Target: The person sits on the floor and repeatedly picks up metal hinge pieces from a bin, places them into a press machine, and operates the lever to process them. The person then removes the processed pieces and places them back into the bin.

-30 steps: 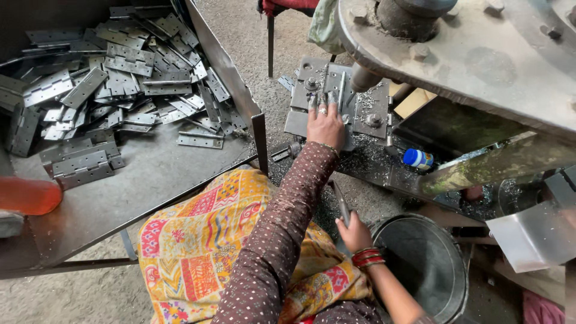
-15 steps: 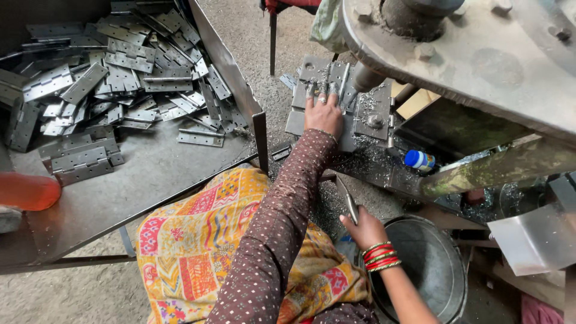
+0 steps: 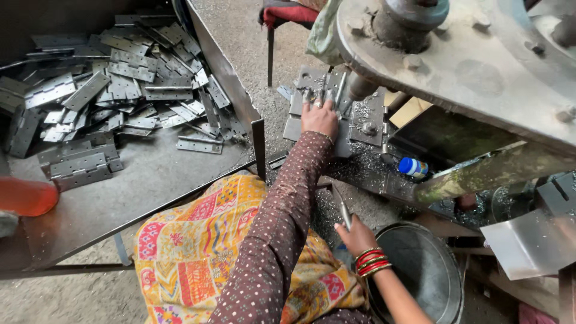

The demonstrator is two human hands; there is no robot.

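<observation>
Pressing left hand [image 3: 319,117] flat, fingers spread, on metal plate [image 3: 336,108] under press [image 3: 456,54]. Right hand [image 3: 355,235] closed around thin metal rod [image 3: 342,207], near side of press, above round bucket [image 3: 420,270]. Hinge pile [image 3: 120,90] well left of press.

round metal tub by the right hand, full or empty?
Empty as far as visible: the tub shows bare grey metal inside, nothing lying in it. The right hand and wrist cover its left edge.

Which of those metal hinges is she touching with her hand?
The hinge lying flat on the press plate, under the left hand. All the other hinges lie heaped, untouched, on the tray far to the left.
</observation>
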